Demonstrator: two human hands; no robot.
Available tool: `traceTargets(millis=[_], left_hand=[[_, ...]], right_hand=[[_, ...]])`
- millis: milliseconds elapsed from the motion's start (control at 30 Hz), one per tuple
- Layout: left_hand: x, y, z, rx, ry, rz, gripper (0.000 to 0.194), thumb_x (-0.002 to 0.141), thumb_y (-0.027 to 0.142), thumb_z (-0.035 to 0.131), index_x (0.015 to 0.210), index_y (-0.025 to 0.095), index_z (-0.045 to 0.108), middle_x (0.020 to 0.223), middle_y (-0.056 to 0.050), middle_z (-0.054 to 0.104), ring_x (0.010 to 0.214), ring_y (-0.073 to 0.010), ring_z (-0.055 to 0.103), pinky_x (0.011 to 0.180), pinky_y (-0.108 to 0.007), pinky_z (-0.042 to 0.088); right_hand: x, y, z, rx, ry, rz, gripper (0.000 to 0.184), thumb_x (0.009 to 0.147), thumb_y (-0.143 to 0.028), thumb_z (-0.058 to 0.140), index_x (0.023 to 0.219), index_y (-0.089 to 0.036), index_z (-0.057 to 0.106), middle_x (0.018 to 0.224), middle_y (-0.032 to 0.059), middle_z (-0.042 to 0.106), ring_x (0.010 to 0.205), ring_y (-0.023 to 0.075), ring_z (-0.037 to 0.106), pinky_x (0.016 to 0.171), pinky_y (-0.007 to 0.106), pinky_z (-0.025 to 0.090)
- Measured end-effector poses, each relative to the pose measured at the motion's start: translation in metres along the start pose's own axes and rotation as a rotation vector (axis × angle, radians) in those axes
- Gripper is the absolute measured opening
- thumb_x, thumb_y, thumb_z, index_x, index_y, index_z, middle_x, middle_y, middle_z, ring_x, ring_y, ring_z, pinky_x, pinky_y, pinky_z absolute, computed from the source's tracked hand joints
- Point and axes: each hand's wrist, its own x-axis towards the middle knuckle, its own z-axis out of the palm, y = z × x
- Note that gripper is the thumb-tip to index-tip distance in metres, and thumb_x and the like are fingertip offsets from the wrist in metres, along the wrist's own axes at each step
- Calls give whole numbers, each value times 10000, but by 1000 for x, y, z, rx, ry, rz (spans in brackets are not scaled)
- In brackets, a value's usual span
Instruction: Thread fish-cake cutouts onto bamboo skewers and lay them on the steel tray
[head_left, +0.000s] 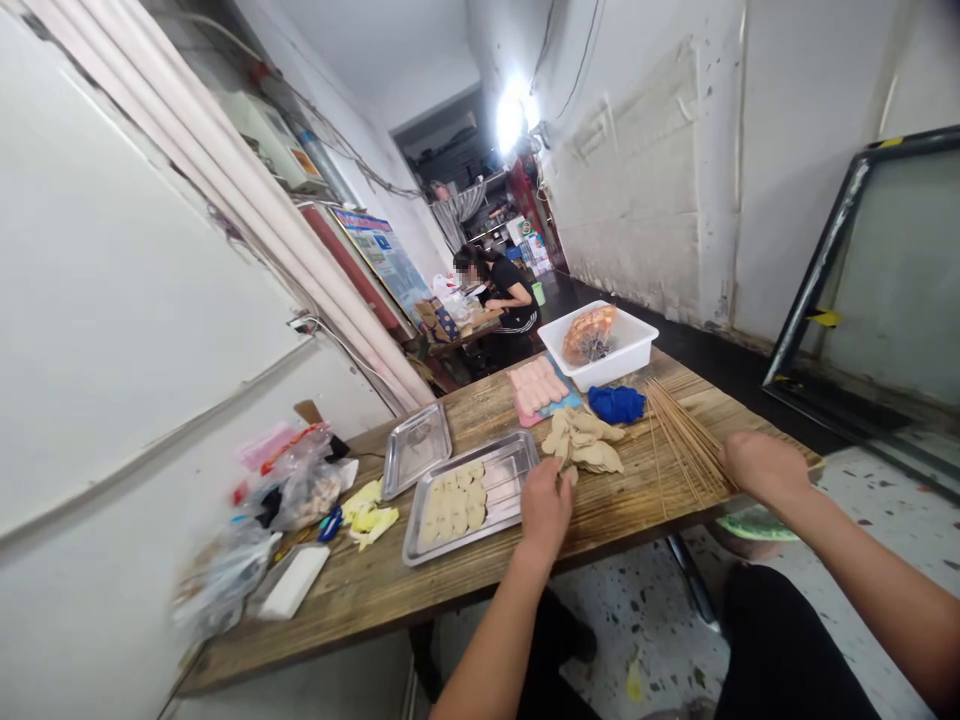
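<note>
My left hand (546,508) is closed at the near edge of a heap of thin beige slices (589,435). Its fingers pinch one pale slice (572,474), partly hidden by the hand. To the right, my right hand (765,468) is closed at the near ends of a fan of bamboo skewers (686,435); a skewer tip pokes out past the hand. Just left of my left hand, a metal tray (504,508) holds several similar beige pieces (454,503) in rows. Beyond the heap, pink meat-like rolls (536,385) lie side by side on a coloured board.
A white tub (619,365) with an orange-brown item stands at the far end of the wooden table (360,590). Near it lies a blue cloth (616,404). An empty-looking tray (416,447), yellow cloth (369,515) and plastic bags (225,580) are leftward. Another person (510,285) sits beyond.
</note>
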Motion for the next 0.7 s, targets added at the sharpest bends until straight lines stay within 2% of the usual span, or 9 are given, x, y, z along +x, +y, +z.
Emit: traceTargets(millis=[133,300,433,533,633,700], left_hand=[[27,-4,12,123,-117,-112,325,828,262,439,1103,136,558,1051,-135,624,974,-237,567,854,-375,428],[35,-10,16,142,-263,-188,294,825,237,439,1067,150,580,992,-129,649,920,-232,591,794,-326,424],[38,-17,13,98,-288,-164,235,817,224,459,958,165,636,950,-109,666,907,-211,599,795,-293,416],[41,-22,12,63,-273,-161,267,834,226,422,956,174,653,959,-95,674,917,-196,602,809,-280,415],[44,-27,12,35,-238,-191,306,844,228,388,985,171,654,986,-81,676,909,-179,607,801,-267,422],[46,-31,14,22,-213,-225,317,844,234,383,996,165,652,990,-74,677,892,-171,610,789,-262,428]], right_hand=[[0,-7,-6,-148,-178,66,267,878,-278,523,1104,-140,557,1088,76,594,893,173,606,752,367,499],[-7,-13,-15,-201,-249,78,271,868,-288,539,1089,-133,565,1076,77,600,892,178,607,756,368,499],[-10,-11,-20,-156,-237,89,232,883,-296,510,1043,-143,580,1013,49,618,841,159,614,724,352,503],[-16,-9,-27,-68,-185,117,185,860,-305,541,929,-144,601,884,17,630,745,135,606,674,325,492],[-31,-9,-35,96,-112,148,118,793,-266,575,732,-171,607,696,21,626,660,154,587,638,311,446],[-46,-10,-38,258,-82,172,89,753,-265,573,705,-194,599,688,47,646,657,182,597,635,319,430]])
